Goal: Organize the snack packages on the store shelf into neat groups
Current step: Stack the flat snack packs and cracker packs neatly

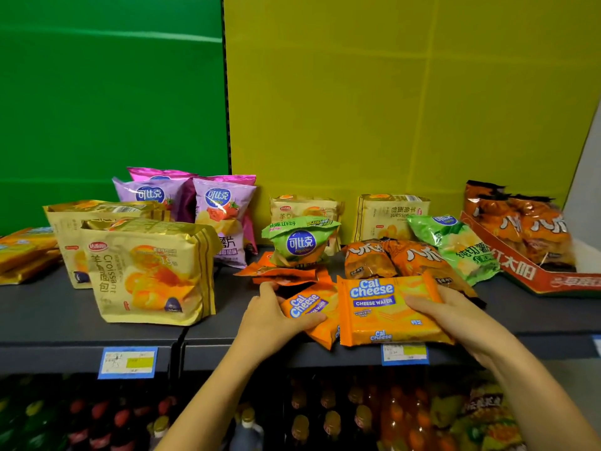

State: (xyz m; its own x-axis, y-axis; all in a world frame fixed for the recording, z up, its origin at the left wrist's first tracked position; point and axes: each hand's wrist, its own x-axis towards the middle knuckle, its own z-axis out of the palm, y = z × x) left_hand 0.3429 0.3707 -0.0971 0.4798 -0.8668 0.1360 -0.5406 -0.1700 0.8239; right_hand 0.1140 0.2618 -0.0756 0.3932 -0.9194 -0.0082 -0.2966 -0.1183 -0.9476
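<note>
Down below the shelf (48, 307), rows of blurry bottles (325, 424) (can't read a single label). Just above those, stuck on the shelf's front lip, two blue price tags (127, 362). Then the hands, apart from each other and both busy: gripping a small Cal Cheese pack (304, 304) with the left hand (276, 317), thumb laid across the top, and holding the right edge of a bigger Cal Cheese wafer pack (383, 307) with the right hand (445, 307). Both packs right at the front edge of the shelf, side by side and overlapping a bit. Directly behind, a few flat orange packets (286, 275) with a green chip bag (300, 244) perched on top, plus two brown-orange snack bags (367, 260) and another green bag (458, 247) to the right. Off to the left, gold croissant bags (146, 271) standing upright, and more orange packs (26, 252) stacked at the far left edge. Further back, pink-purple chip bags (221, 216), two more croissant packs (390, 216) leaning on the yellow panel (390, 92), and a red display box (536, 275) of orange bags at far right.
</note>
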